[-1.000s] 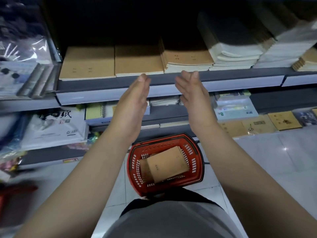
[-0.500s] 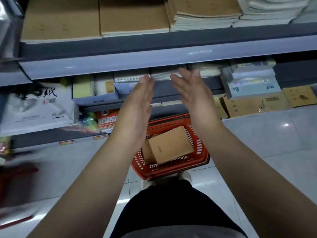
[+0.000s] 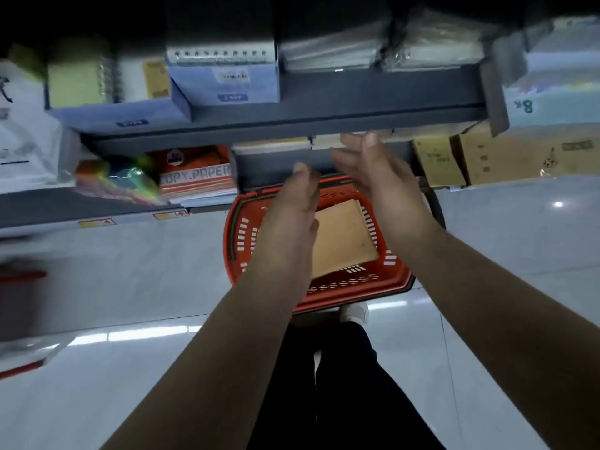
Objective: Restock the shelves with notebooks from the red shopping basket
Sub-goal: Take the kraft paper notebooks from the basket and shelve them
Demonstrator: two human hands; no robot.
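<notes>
Your left hand (image 3: 289, 222) and right hand (image 3: 380, 186) are both extended over the red shopping basket (image 3: 240, 235), palms facing each other, fingers straight and held close together, gripping nothing. The two hands are apart, with a narrow gap between them.

The basket is rigid moulded plastic with slotted walls and a rounded rectangular rim. It stands on the glossy pale tile floor (image 3: 130, 271), its far rim just beside the dark front edge of the lowest shelf (image 3: 269, 164). Inside lie the notebooks (image 3: 344, 238): flat rectangles with matte kraft-brown covers, stacked and tilted against the basket's right wall. Your left hand covers their left edge.

Above the far rim, the grey metal shelf (image 3: 324, 112) runs straight across, its front lip overhanging the lower shelf. Your right fingertips (image 3: 368, 141) reach up near this lip. On that shelf sit spiral-bound pads (image 3: 224, 73) and film-wrapped packs (image 3: 331, 53). A copy paper ream (image 3: 198, 180) lies left of the basket on the lowest shelf; cardboard boxes (image 3: 506, 157) stand to its right. The floor is open on both sides of the basket.
</notes>
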